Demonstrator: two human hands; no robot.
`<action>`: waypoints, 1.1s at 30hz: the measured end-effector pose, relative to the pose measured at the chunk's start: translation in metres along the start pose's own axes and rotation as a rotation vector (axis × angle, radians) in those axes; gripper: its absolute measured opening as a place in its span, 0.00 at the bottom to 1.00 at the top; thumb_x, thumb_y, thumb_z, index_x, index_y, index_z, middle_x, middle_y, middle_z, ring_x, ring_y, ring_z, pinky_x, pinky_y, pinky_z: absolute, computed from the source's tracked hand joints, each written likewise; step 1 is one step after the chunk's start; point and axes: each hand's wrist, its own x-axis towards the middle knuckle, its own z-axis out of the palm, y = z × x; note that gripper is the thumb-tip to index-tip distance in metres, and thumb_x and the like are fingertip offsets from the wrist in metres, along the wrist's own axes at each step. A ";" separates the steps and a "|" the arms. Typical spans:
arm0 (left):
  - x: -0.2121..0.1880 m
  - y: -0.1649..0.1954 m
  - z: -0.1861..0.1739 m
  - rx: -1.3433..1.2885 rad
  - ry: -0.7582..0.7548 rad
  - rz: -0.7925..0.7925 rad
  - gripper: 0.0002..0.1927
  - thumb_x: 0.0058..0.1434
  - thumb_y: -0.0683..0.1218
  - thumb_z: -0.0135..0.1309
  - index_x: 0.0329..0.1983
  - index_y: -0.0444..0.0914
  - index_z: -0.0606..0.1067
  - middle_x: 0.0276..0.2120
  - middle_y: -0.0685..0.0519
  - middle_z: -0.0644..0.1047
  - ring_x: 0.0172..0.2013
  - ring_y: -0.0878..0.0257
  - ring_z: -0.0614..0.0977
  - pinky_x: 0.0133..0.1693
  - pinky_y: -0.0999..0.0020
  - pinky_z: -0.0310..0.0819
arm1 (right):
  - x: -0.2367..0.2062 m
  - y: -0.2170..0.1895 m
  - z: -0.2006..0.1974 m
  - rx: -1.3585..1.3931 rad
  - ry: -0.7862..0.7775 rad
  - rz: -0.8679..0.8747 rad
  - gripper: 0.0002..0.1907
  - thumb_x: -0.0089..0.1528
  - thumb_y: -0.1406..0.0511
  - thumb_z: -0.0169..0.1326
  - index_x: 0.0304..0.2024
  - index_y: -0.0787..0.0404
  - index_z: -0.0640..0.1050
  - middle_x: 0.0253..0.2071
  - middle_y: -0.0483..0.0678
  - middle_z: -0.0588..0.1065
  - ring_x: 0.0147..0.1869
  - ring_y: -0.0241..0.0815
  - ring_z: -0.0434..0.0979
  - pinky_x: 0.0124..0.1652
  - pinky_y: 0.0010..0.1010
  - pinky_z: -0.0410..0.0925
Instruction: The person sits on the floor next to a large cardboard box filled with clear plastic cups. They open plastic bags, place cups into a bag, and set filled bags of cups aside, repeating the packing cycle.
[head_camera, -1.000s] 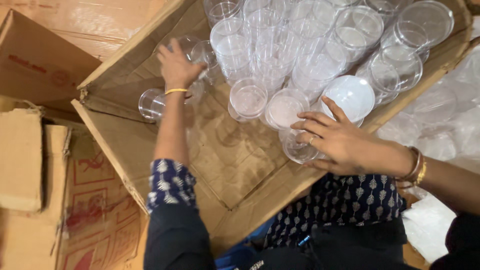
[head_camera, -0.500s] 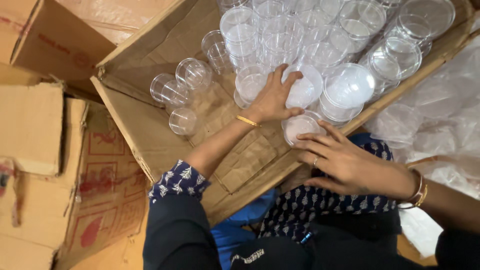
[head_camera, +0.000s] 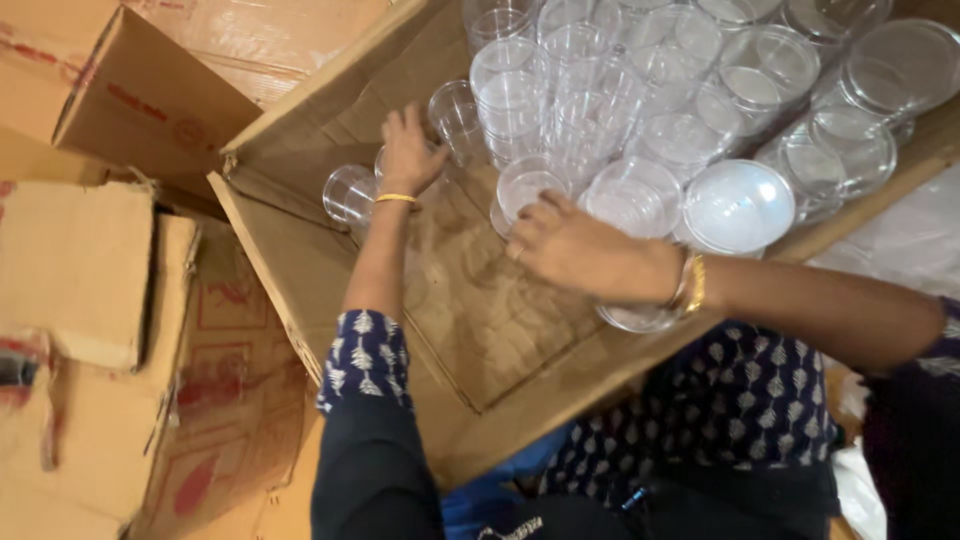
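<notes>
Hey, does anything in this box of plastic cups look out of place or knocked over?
Yes. Beside the left hand, a few clear cups lie on their sides, apart from the packed cups. No damage visible.

Warm, soft indoor light; slightly smeared picture

Even yellowish light falls from above, so shadows inside the cardboard box (head_camera: 480, 300) stay faint and short. The clear plastic cups (head_camera: 620, 110) catch pale glints on their rims, and the white lid (head_camera: 738, 207) glares brightest. The left hand (head_camera: 408, 150) and right hand (head_camera: 570, 245) look slightly motion-blurred. The folded cartons (head_camera: 90, 300) at the left edge are soft.
</notes>
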 end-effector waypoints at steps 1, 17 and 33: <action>0.008 -0.001 0.005 0.020 -0.023 0.061 0.44 0.51 0.49 0.68 0.68 0.39 0.60 0.58 0.34 0.64 0.58 0.34 0.66 0.57 0.46 0.68 | 0.009 -0.007 0.004 -0.047 -0.074 -0.032 0.22 0.62 0.54 0.56 0.52 0.61 0.73 0.53 0.53 0.70 0.66 0.54 0.66 0.70 0.55 0.53; 0.053 0.013 0.042 0.360 -0.378 0.049 0.60 0.40 0.63 0.73 0.72 0.43 0.55 0.72 0.41 0.50 0.70 0.36 0.51 0.61 0.29 0.54 | -0.022 -0.009 0.026 0.245 -0.002 0.003 0.28 0.53 0.55 0.62 0.50 0.64 0.74 0.52 0.55 0.71 0.61 0.55 0.66 0.61 0.51 0.57; -0.034 0.091 -0.092 0.052 -0.297 0.127 0.45 0.40 0.58 0.72 0.60 0.40 0.67 0.57 0.37 0.65 0.58 0.37 0.67 0.57 0.44 0.68 | -0.075 0.011 -0.020 0.012 0.476 0.270 0.29 0.59 0.60 0.62 0.58 0.67 0.70 0.63 0.62 0.67 0.65 0.61 0.65 0.62 0.54 0.61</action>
